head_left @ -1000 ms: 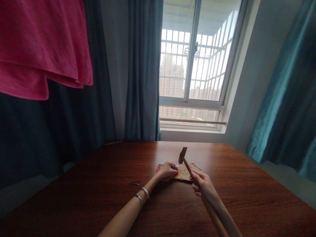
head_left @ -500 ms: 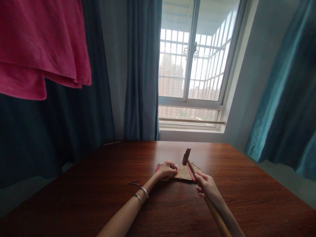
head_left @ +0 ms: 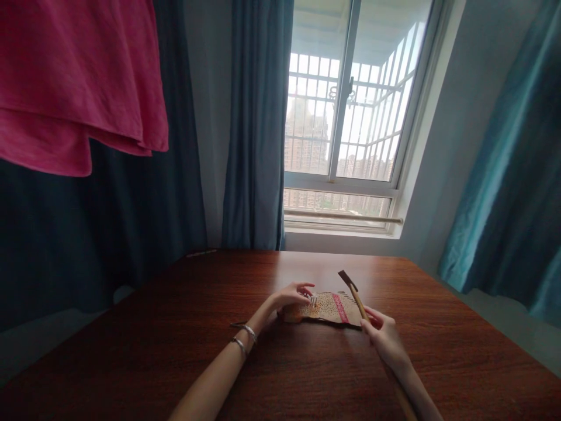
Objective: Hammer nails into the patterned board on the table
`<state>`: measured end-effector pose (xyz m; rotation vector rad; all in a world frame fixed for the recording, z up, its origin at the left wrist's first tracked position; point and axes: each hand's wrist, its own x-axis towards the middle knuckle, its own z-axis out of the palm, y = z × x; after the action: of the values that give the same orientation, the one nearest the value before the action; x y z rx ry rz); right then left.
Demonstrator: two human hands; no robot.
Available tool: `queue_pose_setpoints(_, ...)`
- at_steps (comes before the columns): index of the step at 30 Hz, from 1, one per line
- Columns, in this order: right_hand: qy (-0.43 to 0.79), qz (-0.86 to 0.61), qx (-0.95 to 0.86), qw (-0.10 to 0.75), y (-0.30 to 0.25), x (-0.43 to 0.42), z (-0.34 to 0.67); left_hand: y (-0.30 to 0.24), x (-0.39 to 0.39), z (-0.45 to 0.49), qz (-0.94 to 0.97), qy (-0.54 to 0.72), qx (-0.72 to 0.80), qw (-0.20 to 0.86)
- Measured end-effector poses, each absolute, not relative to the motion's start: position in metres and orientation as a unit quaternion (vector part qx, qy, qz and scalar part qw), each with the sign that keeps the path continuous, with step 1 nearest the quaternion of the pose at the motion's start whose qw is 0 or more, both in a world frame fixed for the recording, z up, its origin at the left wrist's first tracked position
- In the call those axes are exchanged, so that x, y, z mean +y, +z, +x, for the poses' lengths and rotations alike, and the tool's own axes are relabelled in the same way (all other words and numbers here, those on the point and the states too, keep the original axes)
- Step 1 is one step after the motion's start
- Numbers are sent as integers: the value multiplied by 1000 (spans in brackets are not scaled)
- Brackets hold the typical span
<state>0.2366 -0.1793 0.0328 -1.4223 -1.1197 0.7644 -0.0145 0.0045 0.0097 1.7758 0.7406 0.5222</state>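
Note:
My right hand [head_left: 383,334] is closed around the wooden handle of a hammer [head_left: 360,305]. Its dark metal head is raised, tilted to the left, above the right end of a tan, cardboard-like board [head_left: 326,311] lying on the table. Dark dots, orange patches and a pink stripe [head_left: 340,308] mark the board, and short dark nail-like strokes line its far right edge. Over the board's left part is my left hand [head_left: 297,294], fingers apart. Several thin dark nail-like pieces [head_left: 314,301] show by its fingertips; whether the fingers touch them I cannot tell.
Brown wooden table [head_left: 144,345] spreads around the board. A thin dark piece [head_left: 236,324] lies beside my left wrist, partly hidden by it. Pink cloth [head_left: 83,88] hangs at upper left. Behind the table are a blue curtain [head_left: 256,134] and a barred window [head_left: 342,128].
My left hand has loosened from a pinch and its fingers have spread. The hammer has shifted right and turned, uncovering the pink stripe. The view has moved slightly.

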Motion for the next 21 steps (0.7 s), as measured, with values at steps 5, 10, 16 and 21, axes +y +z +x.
queue_pose_setpoints(5,168,-695,-489,500,17,-176,282,17,21,-38,701,226,259,625)
queue_pose_setpoints(10,76,-771,-527,350,3,-177,321,31,35,-59,702,258,291,596)
queue_pose_setpoints(16,30,-806,-556,201,0,-188,337,42,40,-74,677,332,373,541)
queue_pose_setpoints(21,0,-818,-556,145,1,-194,334,47,40,-81,651,383,407,514)
